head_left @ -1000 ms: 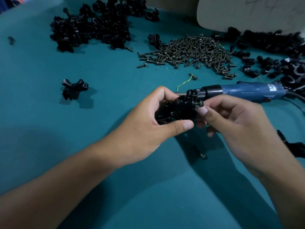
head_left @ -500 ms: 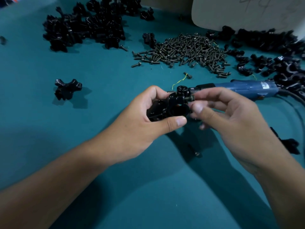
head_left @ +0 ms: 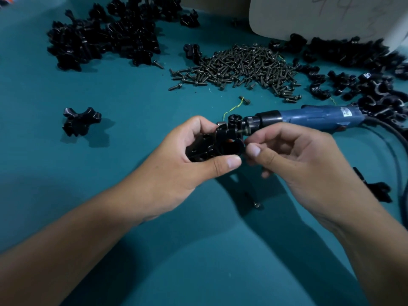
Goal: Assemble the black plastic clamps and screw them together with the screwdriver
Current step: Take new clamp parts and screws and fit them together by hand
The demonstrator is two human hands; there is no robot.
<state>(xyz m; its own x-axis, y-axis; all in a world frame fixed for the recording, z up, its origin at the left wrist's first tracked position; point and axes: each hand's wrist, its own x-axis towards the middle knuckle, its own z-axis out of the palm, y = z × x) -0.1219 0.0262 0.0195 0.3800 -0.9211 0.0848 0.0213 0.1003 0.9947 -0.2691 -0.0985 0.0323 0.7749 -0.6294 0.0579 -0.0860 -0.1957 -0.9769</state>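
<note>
My left hand [head_left: 176, 164] grips a black plastic clamp assembly [head_left: 217, 143] above the teal table, thumb under it and fingers curled over its far side. My right hand [head_left: 298, 160] pinches a small dark screw [head_left: 241, 131] at the clamp's right side, fingers curled. The blue electric screwdriver [head_left: 313, 117] lies on the table just behind my right hand, its black nose pointing left toward the clamp. A pile of dark screws [head_left: 238, 67] lies further back in the middle.
Heaps of black clamp parts lie at the back left [head_left: 106, 38] and along the right [head_left: 364, 69]. One assembled clamp [head_left: 80, 121] sits alone at left. A loose screw [head_left: 257, 204] lies under my hands. A black part [head_left: 375, 188] and the screwdriver's cable [head_left: 395, 146] are at right. A beige board [head_left: 320, 16] stands behind.
Both hands with the clamp have shifted slightly up and left; my right hand's fingers have kept working the screw at the clamp's side. The screwdriver has not moved on the table.
</note>
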